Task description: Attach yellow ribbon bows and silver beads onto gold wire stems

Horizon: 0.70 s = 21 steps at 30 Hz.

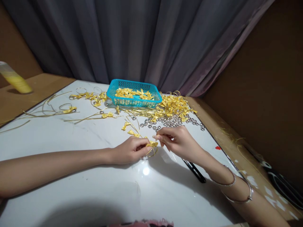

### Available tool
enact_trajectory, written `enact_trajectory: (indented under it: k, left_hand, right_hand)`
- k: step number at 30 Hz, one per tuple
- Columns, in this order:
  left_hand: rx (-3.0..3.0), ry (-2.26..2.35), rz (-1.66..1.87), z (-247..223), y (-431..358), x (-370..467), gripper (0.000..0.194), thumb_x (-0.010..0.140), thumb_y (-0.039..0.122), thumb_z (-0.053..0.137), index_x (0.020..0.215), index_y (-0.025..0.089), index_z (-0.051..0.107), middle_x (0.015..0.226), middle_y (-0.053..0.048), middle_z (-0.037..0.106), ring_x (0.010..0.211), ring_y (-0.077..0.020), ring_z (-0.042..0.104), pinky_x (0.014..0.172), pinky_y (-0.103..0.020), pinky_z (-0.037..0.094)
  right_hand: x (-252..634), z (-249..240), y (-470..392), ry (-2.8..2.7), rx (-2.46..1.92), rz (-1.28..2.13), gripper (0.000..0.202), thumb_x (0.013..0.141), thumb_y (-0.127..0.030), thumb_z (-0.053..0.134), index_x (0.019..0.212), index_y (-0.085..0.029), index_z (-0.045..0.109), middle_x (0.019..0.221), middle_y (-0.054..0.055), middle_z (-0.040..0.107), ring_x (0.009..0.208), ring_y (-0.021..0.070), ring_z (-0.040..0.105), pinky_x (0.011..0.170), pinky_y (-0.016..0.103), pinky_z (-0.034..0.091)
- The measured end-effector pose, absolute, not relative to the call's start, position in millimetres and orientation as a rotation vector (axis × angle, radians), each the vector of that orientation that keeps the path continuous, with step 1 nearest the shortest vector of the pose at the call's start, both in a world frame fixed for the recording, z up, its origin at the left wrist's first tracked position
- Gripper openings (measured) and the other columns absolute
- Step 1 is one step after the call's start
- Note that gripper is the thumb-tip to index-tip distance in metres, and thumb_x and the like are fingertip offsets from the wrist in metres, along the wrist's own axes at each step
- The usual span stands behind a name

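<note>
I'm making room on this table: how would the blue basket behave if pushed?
The blue basket is probably light, given its perforated, plastic-looking walls. Wide and low, it should slide rather than tip, though the yellow bows inside might shift.

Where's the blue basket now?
Head view: the blue basket stands near the far edge of the white tabletop, before the dark curtain, just left of the big yellow bow pile.
</note>
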State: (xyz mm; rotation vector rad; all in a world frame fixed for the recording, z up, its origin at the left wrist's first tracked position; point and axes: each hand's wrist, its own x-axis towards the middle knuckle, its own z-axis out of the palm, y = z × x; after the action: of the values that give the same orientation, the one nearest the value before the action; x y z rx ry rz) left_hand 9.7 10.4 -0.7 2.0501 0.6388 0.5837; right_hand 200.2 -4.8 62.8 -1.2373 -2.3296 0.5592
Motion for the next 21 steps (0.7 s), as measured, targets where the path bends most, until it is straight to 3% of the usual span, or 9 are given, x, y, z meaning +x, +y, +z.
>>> enact_trajectory:
  k: [13,21]
  left_hand:
    - [2.034,0.639,0.576,-0.6,10.1,9.9,0.028,0.088,0.030,0.037,0.065,0.017,0.045,0.058,0.003,0.048,0.051,-0.0087,0.040,0.050,-0.023,0.031]
    - [2.033,0.618,0.586,-2.8,10.7,9.9,0.025,0.088,0.028,0.037,0.066,0.017,0.043,0.059,0.004,0.042,0.052,-0.0082,0.036,0.050,-0.022,0.029]
  right_hand:
    - [198.7,60.5,-5.2,-2.331,-1.224,0.514,0.024,0.086,-0.020,0.048,0.068,-0.013,0.062,0.052,0.000,0.057,0.045,0.0072,0.043,0.049,0.021,0.032]
    - [198.9,60.2,-5.6,-2.346,-1.233,0.544,0.023,0.085,-0.016,0.049,0.066,-0.012,0.062,0.052,0.000,0.057,0.045,0.0070,0.042,0.048,0.020,0.029]
